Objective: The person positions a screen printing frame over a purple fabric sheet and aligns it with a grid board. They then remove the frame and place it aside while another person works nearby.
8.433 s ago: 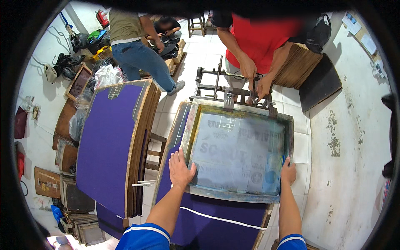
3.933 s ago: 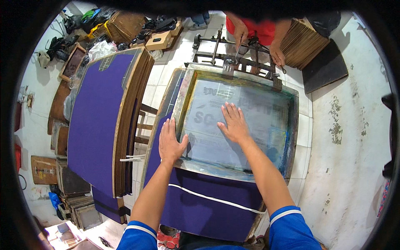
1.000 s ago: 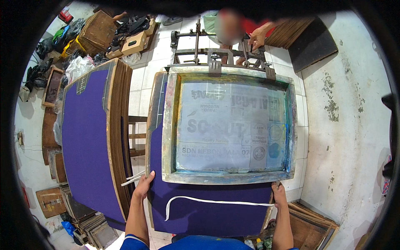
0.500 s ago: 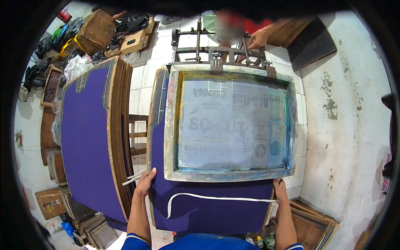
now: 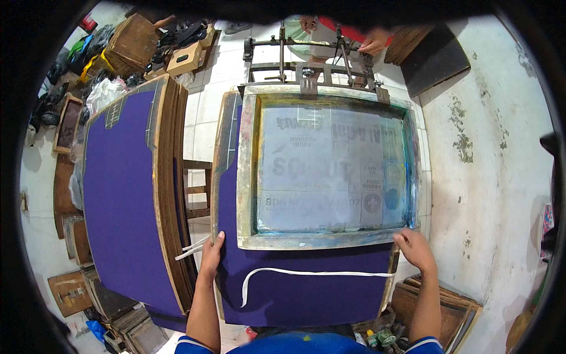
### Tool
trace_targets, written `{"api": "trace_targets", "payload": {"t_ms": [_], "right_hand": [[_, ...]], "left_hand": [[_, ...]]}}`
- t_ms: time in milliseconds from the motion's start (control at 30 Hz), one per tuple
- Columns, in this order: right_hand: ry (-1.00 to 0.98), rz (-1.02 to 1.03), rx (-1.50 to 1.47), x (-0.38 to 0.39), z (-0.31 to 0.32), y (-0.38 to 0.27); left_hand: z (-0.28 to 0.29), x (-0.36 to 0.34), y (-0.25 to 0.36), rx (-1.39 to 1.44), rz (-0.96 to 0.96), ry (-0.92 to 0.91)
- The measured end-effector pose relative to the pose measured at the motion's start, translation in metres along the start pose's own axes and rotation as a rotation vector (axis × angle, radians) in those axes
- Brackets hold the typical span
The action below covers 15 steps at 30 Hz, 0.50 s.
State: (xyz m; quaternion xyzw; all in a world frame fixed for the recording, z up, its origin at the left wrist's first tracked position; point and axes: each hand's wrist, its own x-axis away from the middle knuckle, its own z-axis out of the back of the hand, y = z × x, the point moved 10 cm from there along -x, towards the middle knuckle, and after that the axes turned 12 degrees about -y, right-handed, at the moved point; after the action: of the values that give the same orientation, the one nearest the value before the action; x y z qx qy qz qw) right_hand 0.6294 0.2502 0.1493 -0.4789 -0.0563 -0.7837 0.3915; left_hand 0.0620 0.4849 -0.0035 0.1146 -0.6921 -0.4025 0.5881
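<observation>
A wooden-framed printing screen [image 5: 318, 240] with a grey, see-through mesh lies over a board covered in purple cloth [image 5: 306, 304]. My left hand [image 5: 211, 253] is closed on the board's left edge, thumb on top and the other fingers mostly hidden. At the screen's lower right corner, my right hand [image 5: 416, 248] has its fingers curled against the frame. A white cord [image 5: 312, 272] runs across the purple cloth below the screen. Another short piece of white cord [image 5: 190, 252] sticks out beside my left hand.
A thick stack of boards topped with purple cloth [image 5: 121, 194] stands to the left. Metal hinge clamps [image 5: 308, 87] hold the screen's far edge. Beyond them are another person's hands [image 5: 374, 42]. Wooden frames [image 5: 454, 312] lean at the lower right, near a stained white wall [image 5: 489, 206].
My right hand has come up from the board's right edge to the screen's lower right corner. My left hand keeps its hold. The other person's hand beyond the clamps has shifted.
</observation>
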Motion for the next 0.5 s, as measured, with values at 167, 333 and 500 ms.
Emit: {"api": "trace_targets", "payload": {"t_ms": [167,333,500], "right_hand": [[0.4,0.925,0.393,-0.042,0.04,-0.189],[0.249,1.245,0.77,-0.144,0.012,-0.281],[0.242,1.37,0.866,-0.203,0.022,-0.311]], "left_hand": [[0.01,0.005,0.014,-0.248,-0.093,0.273],[0.01,0.018,0.028,-0.48,-0.096,0.49],[0.009,0.019,0.033,-0.602,-0.063,0.554]]}}
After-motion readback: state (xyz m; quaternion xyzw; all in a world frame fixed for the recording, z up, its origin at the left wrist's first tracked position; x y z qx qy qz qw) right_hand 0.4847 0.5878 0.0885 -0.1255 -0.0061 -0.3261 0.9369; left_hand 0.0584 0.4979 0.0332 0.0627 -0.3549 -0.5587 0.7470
